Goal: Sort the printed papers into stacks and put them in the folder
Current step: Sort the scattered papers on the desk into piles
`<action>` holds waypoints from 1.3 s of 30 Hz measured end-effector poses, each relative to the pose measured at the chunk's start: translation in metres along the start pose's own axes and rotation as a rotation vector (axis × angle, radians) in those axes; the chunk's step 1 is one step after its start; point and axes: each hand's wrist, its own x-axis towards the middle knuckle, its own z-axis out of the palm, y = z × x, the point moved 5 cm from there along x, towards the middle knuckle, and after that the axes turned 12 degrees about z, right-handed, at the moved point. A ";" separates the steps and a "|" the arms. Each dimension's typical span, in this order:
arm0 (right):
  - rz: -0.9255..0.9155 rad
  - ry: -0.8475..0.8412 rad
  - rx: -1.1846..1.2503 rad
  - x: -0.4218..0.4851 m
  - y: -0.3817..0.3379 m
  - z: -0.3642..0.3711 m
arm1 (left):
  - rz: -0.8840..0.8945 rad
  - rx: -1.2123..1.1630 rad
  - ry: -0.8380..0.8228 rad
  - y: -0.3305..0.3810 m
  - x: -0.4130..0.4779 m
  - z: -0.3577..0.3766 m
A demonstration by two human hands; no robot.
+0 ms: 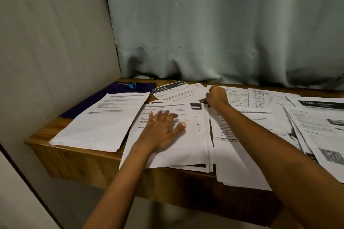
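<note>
**Sorting printed papers, head view.** A brown wooden table (78, 156) stands against a pale green fabric curtain (223, 24). The central stack of white printed sheets (178, 147) lies flat at the near edge. Its long axis runs away from the viewer, headings at the far end, and its near edge overhangs the table. The left hand (163, 126) rests on this stack, fingers straight and spread, with a thin ring (154, 119) on one finger. Beyond the stack, the right hand (216, 96) has its fingers curled and pinches the dark-banded corner of a single sheet (202, 100). A second neat stack of white sheets (100, 122) lies to the left, its long axis slanting toward the far right. It partly covers the flat dark purple folder (143, 87) in the far left corner, which bears a blue clip (131, 84). Loose overlapping sheets (316, 126) cover the right side.
</note>
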 end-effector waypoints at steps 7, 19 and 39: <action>0.019 -0.077 -0.180 0.016 0.030 0.011 | -0.046 0.047 -0.058 0.010 0.012 0.035; 0.124 -0.254 -0.177 0.037 0.031 0.022 | -0.073 0.047 -0.048 0.008 0.011 0.037; 0.184 -0.329 -0.202 0.056 0.040 0.020 | -0.073 0.040 -0.032 0.007 0.011 0.038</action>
